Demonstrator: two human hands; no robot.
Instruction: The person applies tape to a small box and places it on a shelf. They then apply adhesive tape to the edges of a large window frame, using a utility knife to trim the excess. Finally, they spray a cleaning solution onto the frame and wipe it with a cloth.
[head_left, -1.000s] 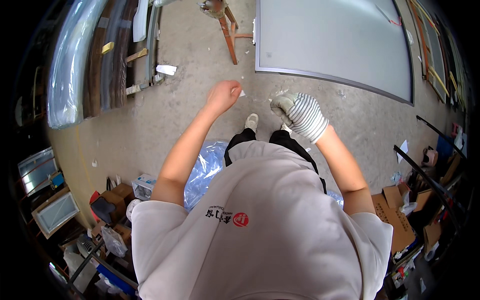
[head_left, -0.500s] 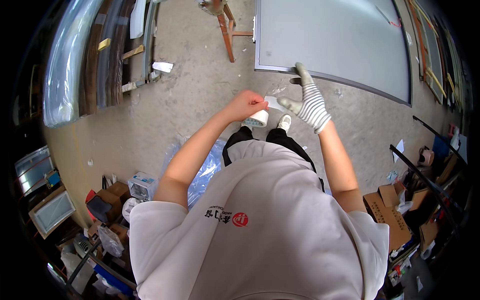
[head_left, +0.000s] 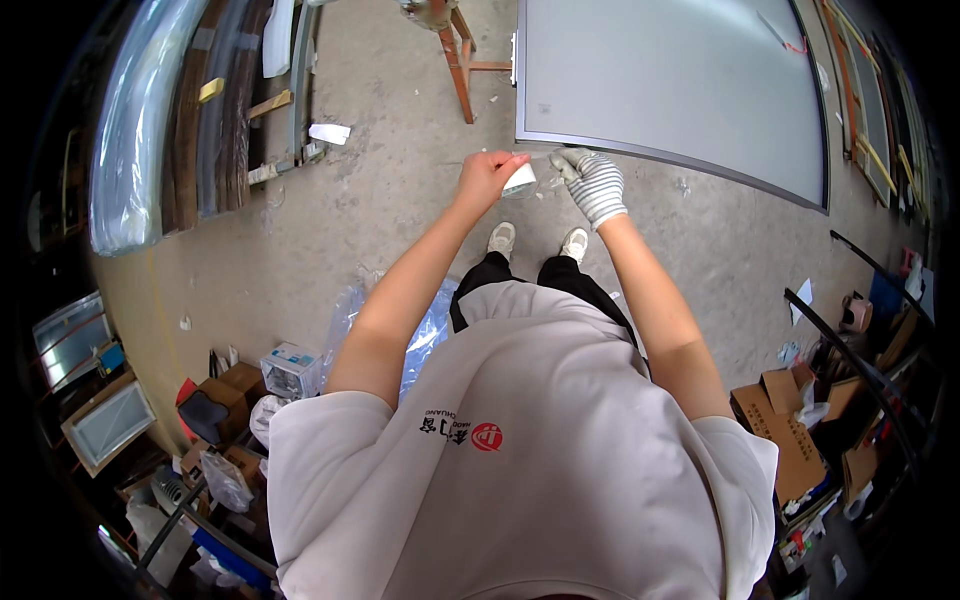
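Note:
My left hand (head_left: 485,180), bare, is closed on a roll of tape (head_left: 520,180) whose white inner core shows below the fingers. A thin pale strip of tape (head_left: 541,157) appears to run across from the roll to my right hand (head_left: 592,184). That hand wears a striped knit glove with grey-green fingers, which are pinched together at the end of the strip. Both hands are close together, just short of the near edge of a large grey framed panel (head_left: 670,75). The gloved fingertips are near the panel's metal frame; whether they touch it I cannot tell.
Plastic-wrapped long profiles (head_left: 135,130) lie on a rack at the left. A brown trestle (head_left: 457,75) stands left of the panel. Blue plastic film (head_left: 425,340) is by my legs. Cardboard boxes (head_left: 785,440) and black bars (head_left: 840,345) are at the right.
Both hands have moved away from my body towards the panel. The right hand's spread fingers have closed at the strip, and it has come nearer the left hand.

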